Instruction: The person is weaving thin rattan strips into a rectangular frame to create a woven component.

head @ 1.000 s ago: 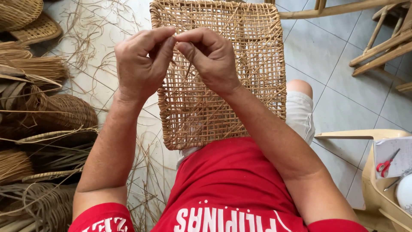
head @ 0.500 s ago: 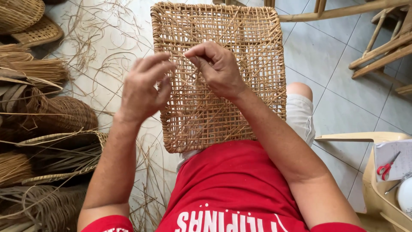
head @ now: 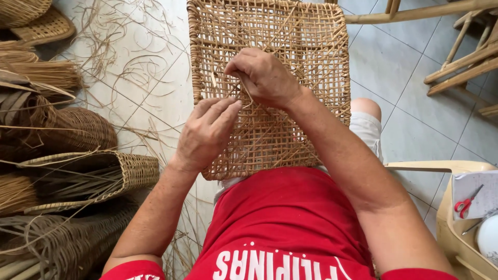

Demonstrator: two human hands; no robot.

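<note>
A woven cane panel [head: 306, 62] lies propped across the person's lap, its near edge against the red shirt [head: 290, 223] and its far edge tipped away over the tiled floor [head: 394, 67], which brings the open lattice flat under both hands and within easy reach; the right hand [head: 264, 78] rests on the middle of the weave with fingers curled and pinched shut on a thin cane strand [head: 244, 91], apparently so that the strip stays taut where it passes through the mesh; the left hand [head: 207, 132] sits just below and beside it, fingers loosely extended and pressing the panel's left part, holding nothing that can be made out, seemingly to steady the lattice; the two hands are near each other, fingertips almost meeting; loose cane strips [head: 124, 62] litter the floor to the left, beside baskets [head: 93, 173] and bundles kept within arm's reach; red scissors [head: 464, 203] lie on paper on a plastic chair [head: 456, 238] at right.
</note>
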